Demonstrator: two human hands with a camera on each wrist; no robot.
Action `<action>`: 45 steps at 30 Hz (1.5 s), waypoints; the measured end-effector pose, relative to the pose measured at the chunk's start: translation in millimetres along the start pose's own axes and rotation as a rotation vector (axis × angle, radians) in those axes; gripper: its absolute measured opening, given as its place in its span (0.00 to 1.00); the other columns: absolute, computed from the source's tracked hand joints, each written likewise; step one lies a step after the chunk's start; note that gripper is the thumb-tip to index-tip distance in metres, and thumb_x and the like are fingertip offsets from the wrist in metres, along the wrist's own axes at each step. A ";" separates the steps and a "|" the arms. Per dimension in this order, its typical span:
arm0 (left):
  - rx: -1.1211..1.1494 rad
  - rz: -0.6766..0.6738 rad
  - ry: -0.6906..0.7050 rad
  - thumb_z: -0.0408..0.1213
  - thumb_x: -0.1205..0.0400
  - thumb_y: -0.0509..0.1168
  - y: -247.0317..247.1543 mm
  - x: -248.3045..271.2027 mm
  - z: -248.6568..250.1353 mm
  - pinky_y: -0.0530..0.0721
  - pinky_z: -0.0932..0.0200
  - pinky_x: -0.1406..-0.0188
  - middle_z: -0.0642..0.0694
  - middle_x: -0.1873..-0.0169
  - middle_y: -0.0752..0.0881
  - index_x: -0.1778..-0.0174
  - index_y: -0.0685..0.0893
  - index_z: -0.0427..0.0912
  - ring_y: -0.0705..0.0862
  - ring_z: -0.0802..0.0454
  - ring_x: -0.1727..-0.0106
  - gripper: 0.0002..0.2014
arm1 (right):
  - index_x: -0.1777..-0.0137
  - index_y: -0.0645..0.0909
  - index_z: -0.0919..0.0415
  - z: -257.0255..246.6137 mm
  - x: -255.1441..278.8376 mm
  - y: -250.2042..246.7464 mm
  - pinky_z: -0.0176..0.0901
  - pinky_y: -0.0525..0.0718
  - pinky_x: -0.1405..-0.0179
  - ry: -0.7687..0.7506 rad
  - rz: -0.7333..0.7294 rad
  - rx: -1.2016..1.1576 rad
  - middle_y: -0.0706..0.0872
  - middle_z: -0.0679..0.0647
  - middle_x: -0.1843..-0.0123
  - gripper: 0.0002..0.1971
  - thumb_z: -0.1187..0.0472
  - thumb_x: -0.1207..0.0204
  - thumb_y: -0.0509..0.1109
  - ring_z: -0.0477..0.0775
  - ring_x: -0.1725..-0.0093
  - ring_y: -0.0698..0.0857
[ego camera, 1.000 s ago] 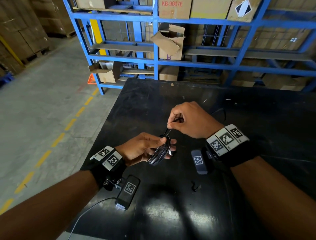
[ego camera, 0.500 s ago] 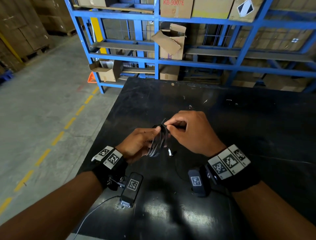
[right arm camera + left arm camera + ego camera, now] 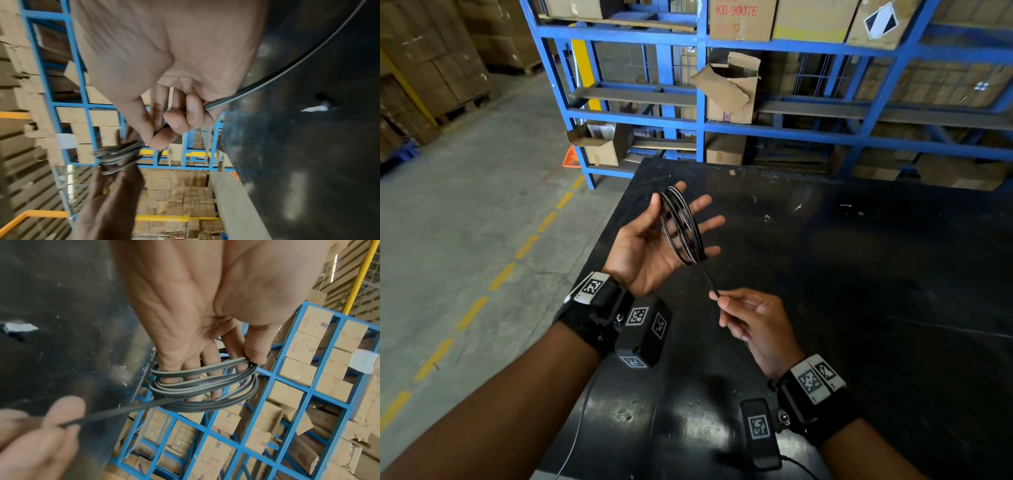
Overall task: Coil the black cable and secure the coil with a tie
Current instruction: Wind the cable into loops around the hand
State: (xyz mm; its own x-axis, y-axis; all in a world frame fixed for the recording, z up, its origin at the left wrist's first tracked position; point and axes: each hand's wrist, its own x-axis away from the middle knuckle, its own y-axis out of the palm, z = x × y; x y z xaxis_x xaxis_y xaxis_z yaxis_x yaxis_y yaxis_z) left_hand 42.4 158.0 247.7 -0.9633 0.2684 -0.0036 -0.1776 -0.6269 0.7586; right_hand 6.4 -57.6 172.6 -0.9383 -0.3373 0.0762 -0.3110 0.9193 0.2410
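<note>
Cable coil looped round splayed L grip; R grip pinching its tail

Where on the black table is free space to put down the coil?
The table looks bare right of the right hand, toward the blue rack, apart from small specks. The near edge between both wrists is crowded. The left hand carries the coil.

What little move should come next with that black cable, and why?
Probably the right hand should carry its pinched strand up and over the left hand to lay another loop. The coil of thin black cable hangs around the spread left fingers, a straight length runs down to the right hand, and no tie shows yet.
</note>
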 end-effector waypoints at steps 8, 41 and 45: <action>-0.001 -0.152 -0.131 0.52 0.10 0.54 13.7 12.4 -1.8 0.65 0.14 0.23 0.34 0.18 0.77 0.22 0.81 0.50 0.72 0.24 0.17 0.23 | 0.52 0.92 0.70 14.2 -19.9 -31.7 0.30 0.68 0.79 0.125 0.178 0.218 0.81 0.60 0.70 0.08 0.63 0.21 0.78 0.43 0.79 0.73; -0.732 0.113 -0.222 0.53 0.17 0.71 2.2 30.1 -46.9 0.80 0.33 0.48 0.19 0.48 0.85 0.41 0.82 0.17 0.82 0.26 0.49 0.34 | 0.56 0.94 0.53 -116.3 -33.9 -5.9 0.30 0.86 0.58 -0.430 -0.066 1.142 0.95 0.42 0.59 0.04 0.61 0.24 0.77 0.37 0.60 0.91; -0.534 0.194 -0.170 0.46 0.09 0.59 -2.8 29.1 -45.4 0.88 0.39 0.38 0.30 0.31 0.88 0.27 0.85 0.38 0.88 0.30 0.31 0.21 | 0.56 0.93 0.58 -95.7 -20.0 -1.1 0.26 0.83 0.63 -0.484 0.024 0.932 0.92 0.41 0.64 0.03 0.65 0.23 0.77 0.37 0.65 0.89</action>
State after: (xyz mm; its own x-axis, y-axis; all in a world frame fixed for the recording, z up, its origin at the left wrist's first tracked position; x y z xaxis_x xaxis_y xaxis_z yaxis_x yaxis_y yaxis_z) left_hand 5.8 134.4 215.8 -0.9502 0.1978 0.2408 -0.1203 -0.9457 0.3020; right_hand 40.0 -71.3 263.4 -0.8422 -0.3890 -0.3734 -0.0923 0.7863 -0.6109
